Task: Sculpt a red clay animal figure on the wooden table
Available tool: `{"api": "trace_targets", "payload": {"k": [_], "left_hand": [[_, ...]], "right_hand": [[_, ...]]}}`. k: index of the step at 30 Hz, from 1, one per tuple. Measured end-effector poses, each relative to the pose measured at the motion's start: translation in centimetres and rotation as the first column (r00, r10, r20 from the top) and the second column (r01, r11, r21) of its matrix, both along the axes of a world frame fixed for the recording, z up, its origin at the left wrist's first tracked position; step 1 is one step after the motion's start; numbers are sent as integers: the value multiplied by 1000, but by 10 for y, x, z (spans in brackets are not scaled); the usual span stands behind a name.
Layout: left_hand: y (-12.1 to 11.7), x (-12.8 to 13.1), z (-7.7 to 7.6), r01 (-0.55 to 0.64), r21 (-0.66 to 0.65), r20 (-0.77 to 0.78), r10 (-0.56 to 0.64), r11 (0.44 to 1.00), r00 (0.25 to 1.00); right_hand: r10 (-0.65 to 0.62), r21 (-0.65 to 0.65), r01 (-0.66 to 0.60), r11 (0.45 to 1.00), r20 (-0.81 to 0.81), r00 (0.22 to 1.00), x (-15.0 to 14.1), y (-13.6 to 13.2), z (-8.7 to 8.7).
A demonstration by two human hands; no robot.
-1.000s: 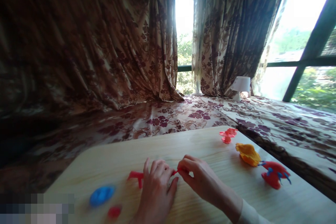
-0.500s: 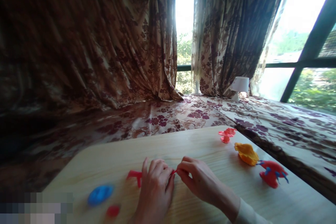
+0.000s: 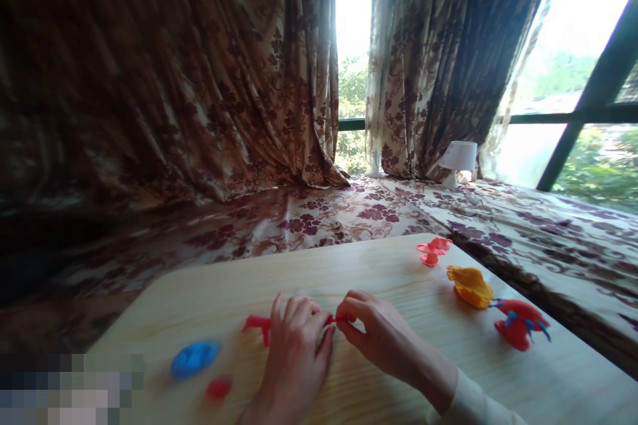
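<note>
Both my hands meet over a red clay piece [image 3: 258, 325] lying on the pale wooden table [image 3: 379, 272]. My left hand [image 3: 296, 353] rests on the piece with its fingers curled down over it, and one red end sticks out to its left. My right hand [image 3: 369, 334] pinches the other red end between thumb and fingertips. Left of my hands lie a flat blue clay lump [image 3: 193, 358] and a small red clay ball [image 3: 218, 388].
At the table's right side stand a small pink clay shape [image 3: 432, 250], an orange clay shape [image 3: 469, 286] and a red clay figure with blue bits [image 3: 521, 332]. A flowered cloth covers the ledge behind, where a small white lamp [image 3: 457, 162] stands before the curtains and window.
Both hands have stayed on the red clay piece with only slight finger shifts. The view has drifted a little.
</note>
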State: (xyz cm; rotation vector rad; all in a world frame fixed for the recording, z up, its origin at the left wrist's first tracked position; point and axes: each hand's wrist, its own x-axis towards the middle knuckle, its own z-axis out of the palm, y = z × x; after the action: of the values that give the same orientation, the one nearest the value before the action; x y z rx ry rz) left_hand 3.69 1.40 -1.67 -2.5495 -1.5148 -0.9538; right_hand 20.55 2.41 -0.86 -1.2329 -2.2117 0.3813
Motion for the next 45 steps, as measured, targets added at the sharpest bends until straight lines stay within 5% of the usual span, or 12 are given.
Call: {"api": "trace_targets", "payload": {"k": [26, 45], "left_hand": [[3, -10, 4, -68, -66, -32, 66, 995, 997], [1, -10, 3, -64, -17, -28, 64, 998, 998]], "right_hand": [[22, 72, -22, 997, 2, 1000, -11, 3, -10], [-47, -34, 47, 998, -27, 999, -12, 0, -9]]}}
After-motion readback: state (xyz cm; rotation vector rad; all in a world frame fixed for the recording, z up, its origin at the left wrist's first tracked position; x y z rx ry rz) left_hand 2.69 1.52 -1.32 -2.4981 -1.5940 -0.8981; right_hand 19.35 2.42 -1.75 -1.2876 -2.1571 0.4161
